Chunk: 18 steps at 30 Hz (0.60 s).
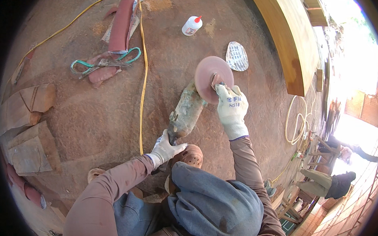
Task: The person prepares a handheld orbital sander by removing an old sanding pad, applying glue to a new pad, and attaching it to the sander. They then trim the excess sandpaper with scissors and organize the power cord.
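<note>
An angle grinder [184, 112] with a worn, greyish-green body lies slantwise on the ground before me. On its far end sits a round pink sanding disc [204, 78], face up. My left hand [167, 150], in a whitish glove, grips the dark rear end of the grinder with the thumb stretched out. Over the disc's right half, my right hand [233, 106], gloved likewise, is closed on a small brownish piece [216, 80] touching the disc's middle; its exact kind is hard to make out. An oval printed backing sheet [237, 56] lies just beyond the disc.
A white bottle with a red tip [192, 26] lies farther off. Teal-handled scissors [106, 63] rest by a reddish sandpaper roll [123, 26]. A yellow cord [144, 78] crosses the ground. Wooden blocks [30, 150] lie left, a long beam [284, 35] right; another person [330, 183] is at far right.
</note>
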Available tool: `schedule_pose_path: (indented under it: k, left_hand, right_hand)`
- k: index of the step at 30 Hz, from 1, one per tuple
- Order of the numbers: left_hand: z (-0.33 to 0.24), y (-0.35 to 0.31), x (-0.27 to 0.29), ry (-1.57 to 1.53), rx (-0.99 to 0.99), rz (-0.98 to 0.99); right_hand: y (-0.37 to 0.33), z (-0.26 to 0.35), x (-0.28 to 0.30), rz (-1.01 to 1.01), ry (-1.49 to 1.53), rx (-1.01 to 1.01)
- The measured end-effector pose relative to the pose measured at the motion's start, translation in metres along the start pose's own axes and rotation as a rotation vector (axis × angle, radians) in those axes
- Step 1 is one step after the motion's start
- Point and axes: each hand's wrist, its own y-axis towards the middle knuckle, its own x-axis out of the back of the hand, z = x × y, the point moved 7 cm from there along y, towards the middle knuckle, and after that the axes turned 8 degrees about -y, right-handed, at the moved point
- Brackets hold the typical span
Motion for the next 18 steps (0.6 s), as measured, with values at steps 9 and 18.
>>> schedule_pose_path:
  k: [9, 18]
  left_hand:
    - [0.01, 0.003, -0.002, 0.007, -0.035, -0.022]
    - [0.0, 0.003, 0.0, -0.048, 0.046, 0.122]
  right_hand:
    - [-0.019, -0.007, -0.003, -0.068, 0.001, -0.042]
    - [-0.062, 0.005, -0.004, -0.174, 0.067, -0.178]
